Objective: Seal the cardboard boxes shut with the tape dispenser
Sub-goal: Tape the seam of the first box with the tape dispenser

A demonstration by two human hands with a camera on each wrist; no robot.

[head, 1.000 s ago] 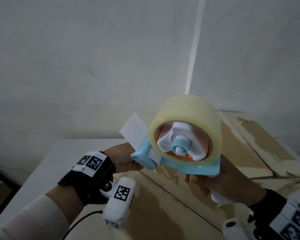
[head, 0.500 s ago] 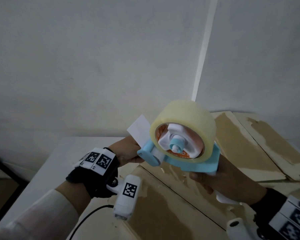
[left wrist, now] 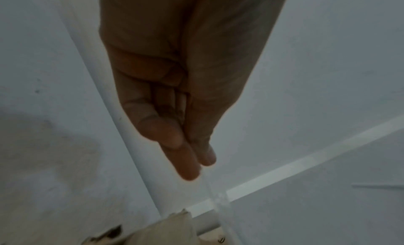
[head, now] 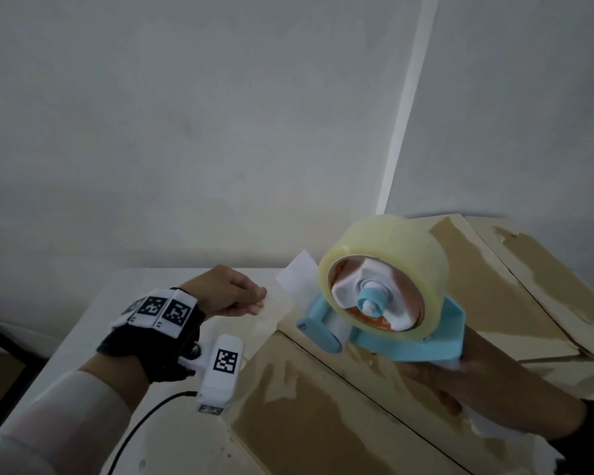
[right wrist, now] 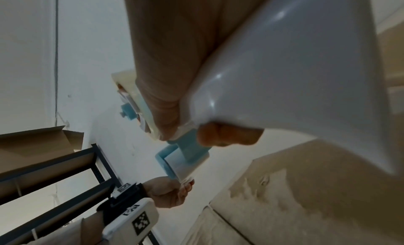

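Note:
My right hand [head: 460,389] grips the white handle [right wrist: 295,76] of a light-blue tape dispenser [head: 408,341] that carries a roll of clear tape [head: 391,241]. It hovers tilted over the closed flaps of a worn cardboard box [head: 306,406]. My left hand [head: 254,301] is to the left of the dispenser's front roller. Thumb and forefinger pinch the end of a clear tape strip [head: 278,305] drawn out from the dispenser. The left wrist view shows the pinch of that hand [left wrist: 196,162], with the tape strip [left wrist: 216,197] running away from it.
A second cardboard box [head: 528,286] with torn flaps stands behind to the right, against the wall corner. The boxes sit on a white table [head: 83,337]. A black cable [head: 144,416] trails from my left wrist. A black shelf rack [right wrist: 54,162] holding cardboard stands beyond the table.
The dispenser has moved right and down toward the box. My left hand has drawn away to the left, pulling a short length of tape out from the roller.

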